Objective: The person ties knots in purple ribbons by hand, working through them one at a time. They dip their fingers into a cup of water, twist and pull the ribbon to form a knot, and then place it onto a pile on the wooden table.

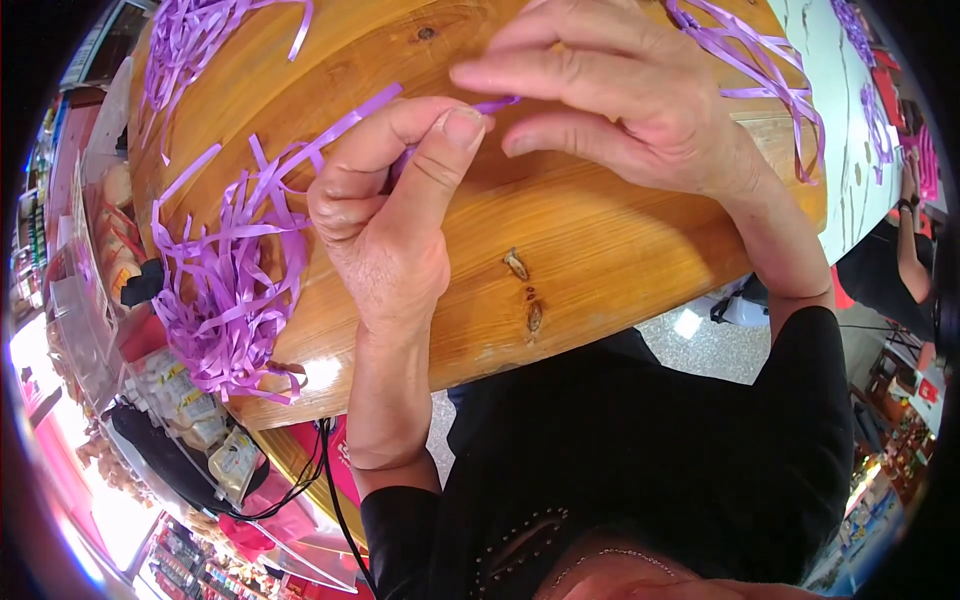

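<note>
This place seems to be a shop. Many small colourful goods (190, 572) stand crowded at lower left, and packets (182, 392) lie beside the table (620, 245).

Passable over the bare wood of the table (620, 240) between the forearms (395, 400), from the hands back to the near edge; bounded there by the black-clad torso (640, 450). Passable also across the upper middle, between the upper-left ribbon bunch (190, 50) and the right hand (630, 105). Narrow between the left hand (395, 235) and the right hand, with a purple strip (497, 104) projecting from the pinch into the gap. Blocked at left by the ribbon heap (235, 290), with strands (360, 113) reaching past the left hand. Constricted at upper right by ribbon loops (760, 60). Obstructed beyond the left edge by clear packages (235, 462) and black cables (324, 440).
</note>
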Tool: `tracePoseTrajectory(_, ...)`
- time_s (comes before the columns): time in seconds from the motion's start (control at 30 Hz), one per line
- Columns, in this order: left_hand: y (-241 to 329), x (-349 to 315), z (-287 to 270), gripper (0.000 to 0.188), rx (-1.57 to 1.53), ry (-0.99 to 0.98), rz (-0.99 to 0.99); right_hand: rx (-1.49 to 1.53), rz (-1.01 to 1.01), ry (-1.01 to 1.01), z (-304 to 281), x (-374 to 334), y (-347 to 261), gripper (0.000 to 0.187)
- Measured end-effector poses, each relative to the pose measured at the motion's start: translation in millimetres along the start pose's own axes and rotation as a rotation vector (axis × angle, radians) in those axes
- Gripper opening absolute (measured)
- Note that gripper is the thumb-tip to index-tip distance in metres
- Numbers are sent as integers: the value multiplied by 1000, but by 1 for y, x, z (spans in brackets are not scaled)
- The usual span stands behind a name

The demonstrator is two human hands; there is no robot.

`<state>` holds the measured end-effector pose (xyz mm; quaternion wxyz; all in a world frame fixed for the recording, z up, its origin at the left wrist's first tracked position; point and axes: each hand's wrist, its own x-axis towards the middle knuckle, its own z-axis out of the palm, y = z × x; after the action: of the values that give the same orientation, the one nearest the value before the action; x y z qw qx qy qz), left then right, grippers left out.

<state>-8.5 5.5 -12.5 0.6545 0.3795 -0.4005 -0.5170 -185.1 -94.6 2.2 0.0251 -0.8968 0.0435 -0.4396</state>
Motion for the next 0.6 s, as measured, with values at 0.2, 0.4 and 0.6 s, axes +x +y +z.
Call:
tracePoseTrajectory(0.2, -1, 0, -1, 8, 176, -20, 39, -273, -420, 125, 4, -5, 15, 13)
tracePoseTrajectory(0.4, -3, -1, -3, 6, 172, 57, 125, 78, 449, -209, -24, 33, -43, 8)
tracePoseTrajectory(0.6, 10, 6, -5, 13, 489, -31, 151, 146, 713, 17, -50, 20, -28, 7)
